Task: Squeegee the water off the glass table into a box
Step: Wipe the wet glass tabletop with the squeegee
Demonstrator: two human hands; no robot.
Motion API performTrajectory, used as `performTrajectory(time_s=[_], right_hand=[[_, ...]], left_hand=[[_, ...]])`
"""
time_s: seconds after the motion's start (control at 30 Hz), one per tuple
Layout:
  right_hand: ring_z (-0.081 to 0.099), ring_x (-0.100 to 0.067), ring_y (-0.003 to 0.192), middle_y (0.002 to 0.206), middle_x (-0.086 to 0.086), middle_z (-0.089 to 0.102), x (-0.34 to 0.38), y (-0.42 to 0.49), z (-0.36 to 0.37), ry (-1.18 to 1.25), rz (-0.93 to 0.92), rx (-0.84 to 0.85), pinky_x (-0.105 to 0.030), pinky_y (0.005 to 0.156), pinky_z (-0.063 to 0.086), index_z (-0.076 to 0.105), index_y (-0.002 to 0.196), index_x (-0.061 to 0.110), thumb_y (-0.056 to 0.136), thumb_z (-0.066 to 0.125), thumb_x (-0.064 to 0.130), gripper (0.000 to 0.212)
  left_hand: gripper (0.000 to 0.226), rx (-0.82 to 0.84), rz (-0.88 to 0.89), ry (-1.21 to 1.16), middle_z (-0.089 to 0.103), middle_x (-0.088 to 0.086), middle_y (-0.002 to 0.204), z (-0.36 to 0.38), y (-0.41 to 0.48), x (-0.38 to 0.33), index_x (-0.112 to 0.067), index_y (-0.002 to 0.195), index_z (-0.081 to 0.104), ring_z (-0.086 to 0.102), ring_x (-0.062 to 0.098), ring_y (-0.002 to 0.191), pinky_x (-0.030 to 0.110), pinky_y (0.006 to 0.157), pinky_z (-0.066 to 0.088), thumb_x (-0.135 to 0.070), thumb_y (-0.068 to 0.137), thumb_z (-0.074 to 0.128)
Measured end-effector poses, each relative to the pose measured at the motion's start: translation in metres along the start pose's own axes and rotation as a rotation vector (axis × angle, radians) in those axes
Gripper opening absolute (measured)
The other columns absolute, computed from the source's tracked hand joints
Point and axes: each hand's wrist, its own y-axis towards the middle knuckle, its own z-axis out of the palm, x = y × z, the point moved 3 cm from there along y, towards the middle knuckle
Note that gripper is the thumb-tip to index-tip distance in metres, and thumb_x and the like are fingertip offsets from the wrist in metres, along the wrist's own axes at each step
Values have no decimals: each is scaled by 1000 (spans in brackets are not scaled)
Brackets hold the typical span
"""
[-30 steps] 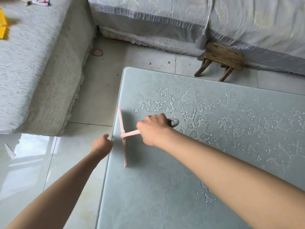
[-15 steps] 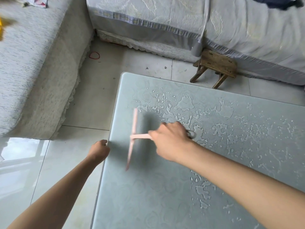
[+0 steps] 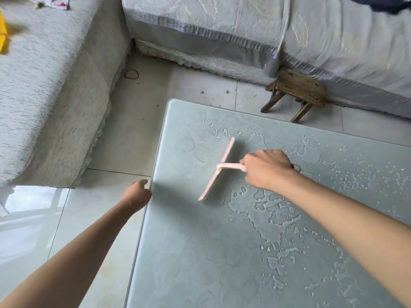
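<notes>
Pale tiled floor (image 3: 138, 134) — grey sofa (image 3: 44, 90), wooden stool (image 3: 299, 85)

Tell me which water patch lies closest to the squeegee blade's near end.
The large branching puddle just right of the pink squeegee's lower tip. The other patches lie at the glass table's far side or scattered further right.

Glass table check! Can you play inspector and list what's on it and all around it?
Surface: glass table, frosted. Water lies in puddles and drops on the right and far parts, and the left strip looks dry.
Job's things: pink squeegee, blade slanted across the glass. No box seen.
Clutter: red rubber band on the floor; a blurred yellow thing on the left sofa.
Hands: right hand grips the squeegee's handle. Left hand is at the table's left edge, fingers curled; cannot tell if it holds anything.
Cables: nothing seen.
Surroundings: covered sofas, tiled floor, small wooden stool.
</notes>
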Motion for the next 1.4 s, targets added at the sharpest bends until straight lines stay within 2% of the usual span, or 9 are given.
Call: performTrajectory(time_s=[0.1,0.3,0.4,0.6,0.77,0.93,1.1,1.23,1.4], right_hand=[[61,-29,102,112,-7,64,6,5,-20,8,-66,-83,-30,71,35,60,121,25,87,51,22,35],[60,-28,96,108,-5,63,84,39,-31,-31,-347,-156,-29,67,31,60,115,24,86,51,16,31],[59,-30,102,111,-7,62,75,49,-21,27,-280,-107,-30,71,32,60,115,24,85,52,14,33],[59,-30,103,113,-9,62,-17,28,-2,47,-76,3,-30,70,35,55,121,25,89,46,18,34],[60,-31,99,108,-5,61,-24,24,-20,-26,-202,-140,-32,68,33,50,126,36,90,46,20,40],[59,-31,102,112,-6,60,36,66,-39,-100,-404,-202,-31,67,32,54,123,31,91,46,18,36],[56,-33,107,117,-9,59,26,82,-29,19,-308,-81,-31,72,32,55,123,32,90,47,17,37],[57,-33,106,117,-9,60,-15,59,-19,23,-203,2,-31,72,34,55,125,31,91,46,20,36],[60,-32,98,109,-5,63,-16,53,-50,-76,-264,-124,-30,67,32,54,122,36,90,47,19,38]], left_hand=[[60,6,-7,-2,38,18,147,-1,4,-8,-6,147,32,38,31,135,31,106,32,1,88,41],[69,-14,4,62,36,22,145,-1,11,-15,-6,150,21,40,33,131,31,102,34,3,85,42],[69,-14,38,91,34,21,144,-4,16,-17,-9,151,21,39,32,130,28,100,34,2,86,41],[74,-49,128,240,25,15,150,-7,18,-27,-19,152,19,34,32,134,33,105,34,0,84,41],[77,-129,220,447,-3,2,160,-4,16,-46,-21,152,10,14,25,143,37,105,33,-1,83,38],[73,-185,269,540,-9,-2,160,-2,21,-60,-12,150,11,6,18,146,34,109,29,-2,83,38],[72,-141,324,659,-9,-1,160,-8,29,-65,-14,151,14,-1,15,147,34,114,23,-5,84,39],[68,-35,304,712,-12,1,160,-5,27,-65,-17,151,18,-4,14,148,42,117,15,-8,87,36],[58,2,330,799,-4,2,161,-13,32,-72,-17,146,32,3,15,148,50,117,11,-7,89,35]])
